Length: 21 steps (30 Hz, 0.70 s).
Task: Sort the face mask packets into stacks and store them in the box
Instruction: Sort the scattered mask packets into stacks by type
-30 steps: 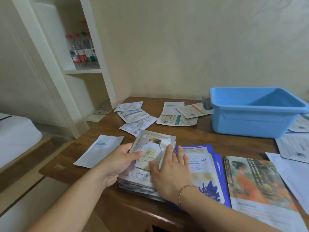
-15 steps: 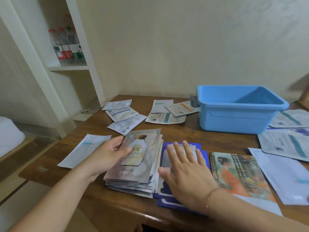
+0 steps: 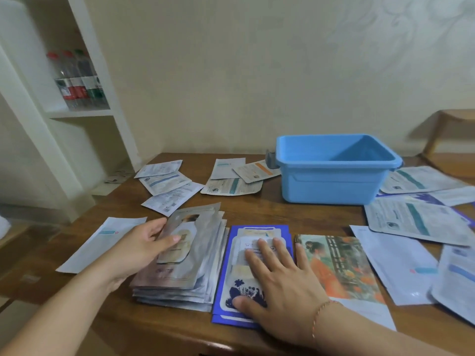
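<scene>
A thick stack of silver packets [image 3: 198,255] lies near the table's front edge. My left hand [image 3: 136,249] grips its left side, thumb on the top packet. Just to the right sits a small stack of blue packets [image 3: 236,276], and my right hand [image 3: 280,281] rests flat on it with straight, spread fingers. A packet with an orange-dressed figure [image 3: 339,268] lies right of that. The blue plastic box [image 3: 331,168] stands empty at the back right. Loose white packets [image 3: 169,183] are scattered behind the stacks.
More white and teal packets [image 3: 416,219] overlap at the right edge of the wooden table [image 3: 282,214]. A white envelope-like packet [image 3: 102,242] lies at the left. A white shelf with bottles [image 3: 77,83] stands at the left; a wooden stool [image 3: 452,140] at the far right.
My right hand moved off the silver stack onto the blue stack to its right. The silver stack shifted left, uncovering the blue packets. The view turned to the right.
</scene>
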### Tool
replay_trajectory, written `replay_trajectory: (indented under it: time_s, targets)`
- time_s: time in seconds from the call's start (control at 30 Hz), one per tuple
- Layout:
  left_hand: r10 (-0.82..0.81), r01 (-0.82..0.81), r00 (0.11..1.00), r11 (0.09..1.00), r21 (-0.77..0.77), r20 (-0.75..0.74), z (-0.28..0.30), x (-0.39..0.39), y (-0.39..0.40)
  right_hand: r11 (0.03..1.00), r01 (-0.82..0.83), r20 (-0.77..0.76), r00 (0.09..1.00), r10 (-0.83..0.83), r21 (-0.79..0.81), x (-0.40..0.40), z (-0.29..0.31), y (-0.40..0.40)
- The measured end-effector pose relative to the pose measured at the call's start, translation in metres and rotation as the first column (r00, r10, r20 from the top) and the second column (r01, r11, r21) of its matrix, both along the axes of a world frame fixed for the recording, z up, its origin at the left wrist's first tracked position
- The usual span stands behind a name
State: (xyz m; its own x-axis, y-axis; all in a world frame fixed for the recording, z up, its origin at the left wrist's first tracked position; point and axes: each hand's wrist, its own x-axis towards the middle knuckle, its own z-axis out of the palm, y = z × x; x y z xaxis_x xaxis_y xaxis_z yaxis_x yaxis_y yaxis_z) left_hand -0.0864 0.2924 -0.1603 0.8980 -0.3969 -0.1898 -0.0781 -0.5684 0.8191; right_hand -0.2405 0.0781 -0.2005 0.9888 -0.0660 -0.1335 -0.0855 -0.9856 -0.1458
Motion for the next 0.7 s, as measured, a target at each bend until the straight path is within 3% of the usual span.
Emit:
replay_trajectory:
  time_s: [0.03, 0.13, 0.27, 0.37, 0.47, 0.6, 0.7]
  targets:
    - [0.02, -0.022, 0.999, 0.999, 0.048, 0.037, 0.002, 0.0, -0.001, 1.0, -0.002, 0.008, 1.0, 0.002, 0.019, -0.001, 0.001, -0.003]
    - [0.042, -0.125, 0.934, 0.969, 0.212, 0.356, 0.01, -0.002, -0.017, 0.999, -0.01, 0.033, 0.999, 0.009, 0.051, -0.006, 0.01, -0.018]
    - [-0.191, 0.051, 0.785, 0.968, 0.246, 0.59, 0.042, -0.049, -0.09, 0.995, 0.095, 0.111, 0.989, -0.095, 0.005, -0.021, 0.028, -0.072]
    - [-0.441, 0.312, 0.697, 0.896, 0.316, 0.565, 0.051, -0.093, -0.165, 0.975, 0.219, 0.191, 0.959, -0.209, -0.028, -0.05, 0.049, -0.133]
    - [-0.652, 0.515, 0.56, 0.757, 0.401, 0.511, 0.046, -0.133, -0.246, 0.897, 0.438, 0.203, 0.885, -0.419, -0.057, -0.095, 0.068, -0.202]
    - [-0.822, 0.709, 0.418, 0.562, 0.427, 0.387, 0.025, -0.171, -0.343, 0.671, 0.724, 0.186, 0.645, -0.741, 0.163, -0.159, 0.074, -0.296]
    - [-0.857, 0.777, 0.368, 0.496, 0.387, 0.36, 0.009, -0.196, -0.405, 0.513, 0.777, 0.162, 0.49, -0.857, 0.365, -0.197, 0.064, -0.348]
